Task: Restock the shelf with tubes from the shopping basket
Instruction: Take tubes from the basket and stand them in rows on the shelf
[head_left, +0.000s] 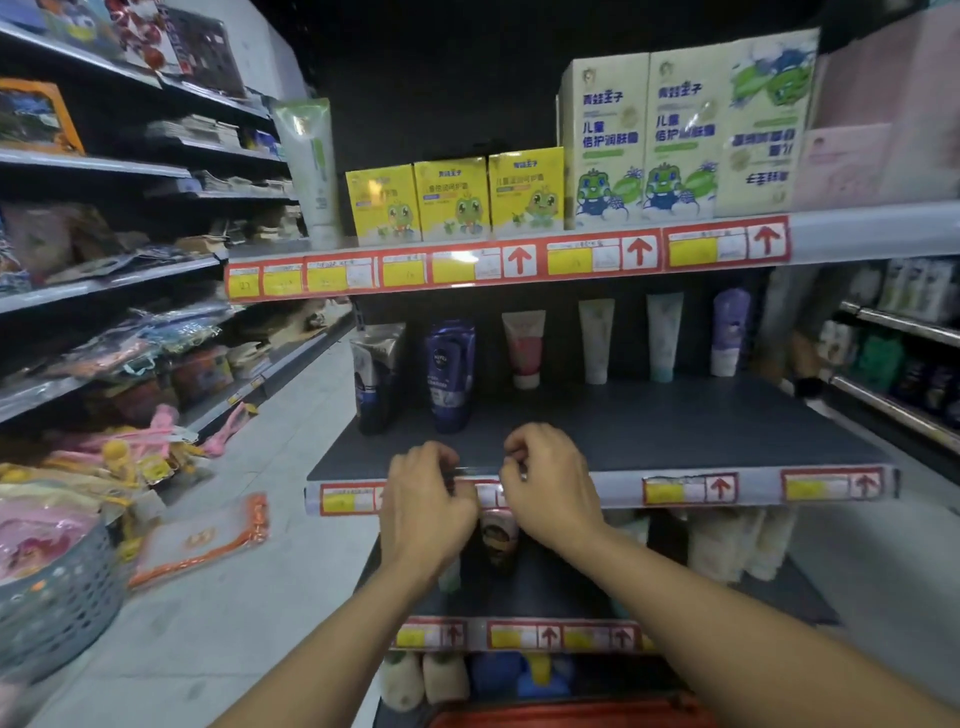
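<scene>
Both my hands are at the front edge of the middle shelf (675, 431). My left hand (428, 499) and my right hand (548, 486) have curled fingers and pinch a thin shiny strip (475, 471) that runs between them along the shelf's lip; I cannot tell what it is. At the back of this shelf stand several tubes: a dark tube (375, 382), a blue tube (449, 374), a pink tube (523, 347), two pale tubes and a lilac tube (730, 332). A red basket rim (561, 714) shows at the bottom edge.
The upper shelf holds yellow boxes (452, 200), tall cream boxes (644, 140) and a white tube (311, 166). Below my hands the lower shelf holds more tubes (498, 540). On the left, a grey basket (57, 597) and a packet lie on the aisle floor beside crowded shelves.
</scene>
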